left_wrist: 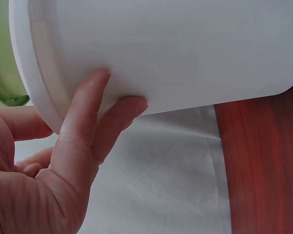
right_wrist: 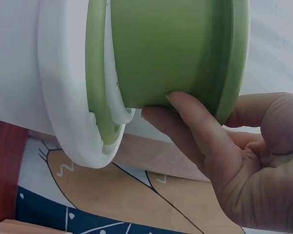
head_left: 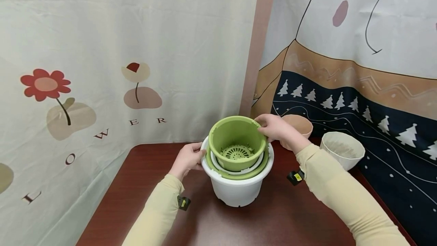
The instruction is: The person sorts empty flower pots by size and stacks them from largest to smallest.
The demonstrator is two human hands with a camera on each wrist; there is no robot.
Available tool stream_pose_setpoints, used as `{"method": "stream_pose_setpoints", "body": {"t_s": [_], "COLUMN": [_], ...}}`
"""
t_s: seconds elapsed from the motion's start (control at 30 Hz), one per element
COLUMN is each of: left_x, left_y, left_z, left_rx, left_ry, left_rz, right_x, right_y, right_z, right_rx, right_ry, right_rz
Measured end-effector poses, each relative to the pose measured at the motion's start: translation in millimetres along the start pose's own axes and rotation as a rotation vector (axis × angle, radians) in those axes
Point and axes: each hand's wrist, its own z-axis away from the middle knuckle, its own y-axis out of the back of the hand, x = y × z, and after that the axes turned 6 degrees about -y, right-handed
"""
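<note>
Slotted-bottom green flowerpot sits uppermost in the nested stack, its rim gripped near 2 o'clock by the right hand, fingers against the outer wall. That grip likely governs its height, for it stands proud of the pots around it. The left hand pinches the outer white flowerpot at 9 o'clock, fingers under the rim, probably to steady the stack. The held pot is plain matte green, round and tapering, with a thick rolled rim and radial drainage slots. Around its foot are an inner white flowerpot, then a larger green flowerpot. The stack appears to stand on the reddish-brown bench. From it, a peach pot lies towards 2 o'clock, partly behind the right hand, and a cream faceted pot at 3 o'clock.
</note>
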Motion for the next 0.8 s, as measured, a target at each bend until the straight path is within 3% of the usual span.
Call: {"method": "stream_pose_setpoints", "body": {"t_s": [0.8], "left_x": [1.8], "left_y": [-0.2], "left_z": [1.2], "left_rx": [-0.008], "left_ry": [0.002], "left_rz": [0.018], "right_x": [2.9], "right_y": [2.3], "right_z": [2.6], "right_rx": [-0.015], "right_ry": [0.009], "right_rz": [-0.028]}}
